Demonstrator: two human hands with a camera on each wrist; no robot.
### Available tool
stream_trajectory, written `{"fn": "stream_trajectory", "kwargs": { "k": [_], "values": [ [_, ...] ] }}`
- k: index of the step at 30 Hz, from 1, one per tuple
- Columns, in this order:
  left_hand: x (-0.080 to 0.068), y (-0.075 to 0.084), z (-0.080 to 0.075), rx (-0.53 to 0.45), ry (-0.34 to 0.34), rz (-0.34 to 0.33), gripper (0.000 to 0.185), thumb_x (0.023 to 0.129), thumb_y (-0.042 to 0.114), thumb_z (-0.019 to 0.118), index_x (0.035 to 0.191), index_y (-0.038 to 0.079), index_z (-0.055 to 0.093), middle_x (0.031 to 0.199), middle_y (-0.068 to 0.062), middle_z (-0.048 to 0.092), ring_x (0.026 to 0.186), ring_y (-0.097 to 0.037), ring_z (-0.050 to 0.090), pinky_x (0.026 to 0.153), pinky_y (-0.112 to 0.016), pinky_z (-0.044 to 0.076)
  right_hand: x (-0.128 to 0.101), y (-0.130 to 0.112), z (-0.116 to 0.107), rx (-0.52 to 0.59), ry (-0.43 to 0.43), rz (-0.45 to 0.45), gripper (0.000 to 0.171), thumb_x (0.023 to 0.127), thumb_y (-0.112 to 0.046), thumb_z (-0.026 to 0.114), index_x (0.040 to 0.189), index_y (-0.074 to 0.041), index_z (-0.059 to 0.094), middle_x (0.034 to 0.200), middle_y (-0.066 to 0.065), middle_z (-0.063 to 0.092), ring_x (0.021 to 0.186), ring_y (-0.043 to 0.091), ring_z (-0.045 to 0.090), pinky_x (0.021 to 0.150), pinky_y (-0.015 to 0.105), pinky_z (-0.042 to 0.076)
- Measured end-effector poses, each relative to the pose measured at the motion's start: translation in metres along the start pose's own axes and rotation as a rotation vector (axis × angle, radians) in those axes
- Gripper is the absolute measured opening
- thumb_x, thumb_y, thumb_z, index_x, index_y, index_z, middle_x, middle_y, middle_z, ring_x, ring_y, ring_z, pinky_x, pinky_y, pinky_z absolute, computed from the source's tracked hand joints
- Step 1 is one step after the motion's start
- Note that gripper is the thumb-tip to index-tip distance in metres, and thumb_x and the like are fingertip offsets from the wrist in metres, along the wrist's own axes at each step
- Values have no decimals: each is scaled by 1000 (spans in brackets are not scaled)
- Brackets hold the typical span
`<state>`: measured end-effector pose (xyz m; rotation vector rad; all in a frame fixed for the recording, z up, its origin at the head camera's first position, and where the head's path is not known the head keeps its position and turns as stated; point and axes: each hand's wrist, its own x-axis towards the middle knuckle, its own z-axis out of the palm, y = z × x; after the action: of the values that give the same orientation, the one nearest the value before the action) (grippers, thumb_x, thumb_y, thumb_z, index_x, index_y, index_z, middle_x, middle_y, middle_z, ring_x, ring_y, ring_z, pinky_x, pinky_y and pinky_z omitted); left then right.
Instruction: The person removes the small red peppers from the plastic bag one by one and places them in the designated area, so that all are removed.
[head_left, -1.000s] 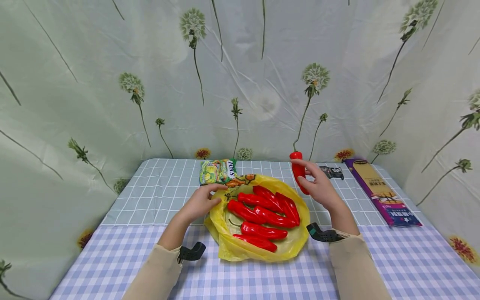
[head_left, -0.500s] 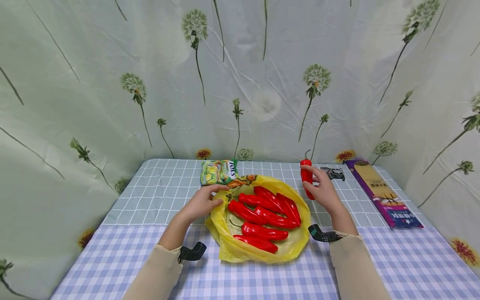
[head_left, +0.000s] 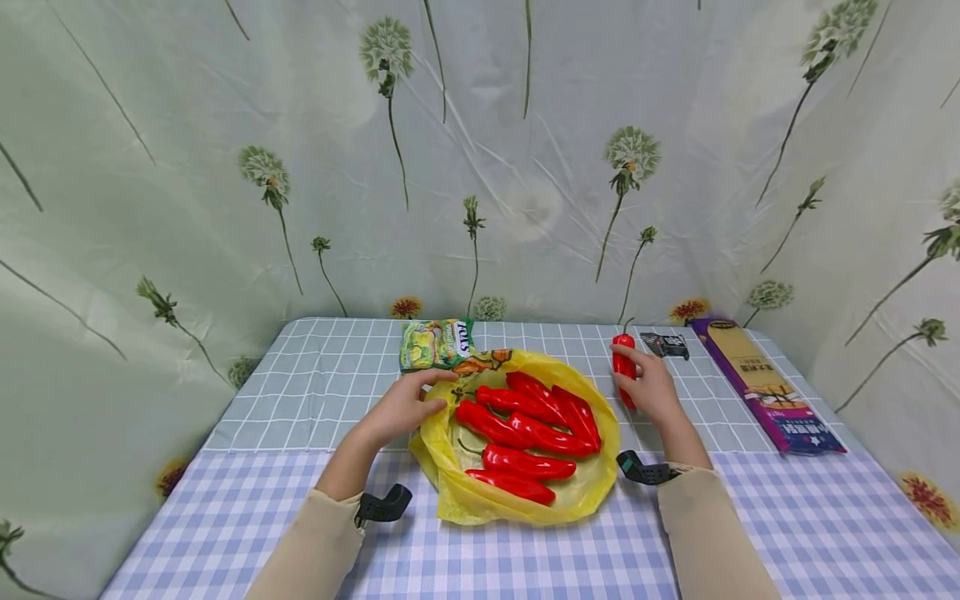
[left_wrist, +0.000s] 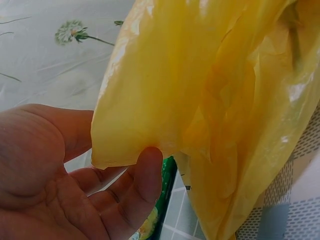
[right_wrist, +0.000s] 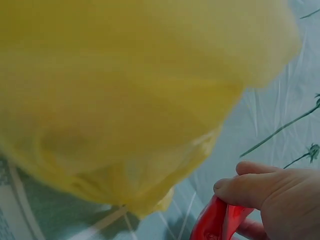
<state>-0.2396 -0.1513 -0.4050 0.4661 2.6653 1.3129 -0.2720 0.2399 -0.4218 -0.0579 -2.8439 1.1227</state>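
Observation:
A yellow plastic bag (head_left: 600,492) stands wide open on the table with several glossy red chili peppers (head_left: 536,435) inside it. At its left rim my left hand (head_left: 401,407) pinches the plastic; in the left wrist view the thumb passes behind the bag (left_wrist: 165,75) and a finger lies in front. Right of the bag, my right hand (head_left: 651,387) grips one red chili pepper (head_left: 624,367) between thumb and fingers, stem pointing away. That pepper is low over the grey grid cloth; whether it touches is unclear. The right wrist view shows only part of the pepper (right_wrist: 212,220).
Behind the bag lies a green snack packet (head_left: 435,343). A small black packet (head_left: 666,345) sits just beyond my right hand, and a long purple packet (head_left: 765,383) lies at the table's right. Blue checked cloth (head_left: 465,567) covers the front; a flowered curtain hangs behind.
My right hand has moved the red chili pepper rightward and down, away from the bag toward the table. My left hand stays at the bag's rim.

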Motion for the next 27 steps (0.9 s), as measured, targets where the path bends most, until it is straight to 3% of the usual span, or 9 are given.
{"fn": "stream_trajectory", "kwargs": {
  "k": [5,15,27],
  "values": [
    [-1,0,0,1,1,-1,38,93,5,64,131,13,65,131,-11,64,77,-18,51,67,-27,46,2,4,3,-8,-40,53,56,96,-14,62,149,-15,47,141,30,42,125,47,42,101,59,48],
    [-2,1,1,-3,-4,-14,38,94,7,64,131,14,65,132,-11,63,81,-20,52,70,-28,47,2,12,8,-27,-55,41,54,97,-13,62,148,-12,48,147,30,42,133,48,38,108,62,41],
    [-2,2,0,17,-10,-9,38,95,8,63,132,14,64,137,-10,61,99,-27,54,80,-30,49,0,5,4,-36,16,7,47,99,-18,58,145,-10,52,151,30,36,139,51,31,109,63,38]
  ]
}}
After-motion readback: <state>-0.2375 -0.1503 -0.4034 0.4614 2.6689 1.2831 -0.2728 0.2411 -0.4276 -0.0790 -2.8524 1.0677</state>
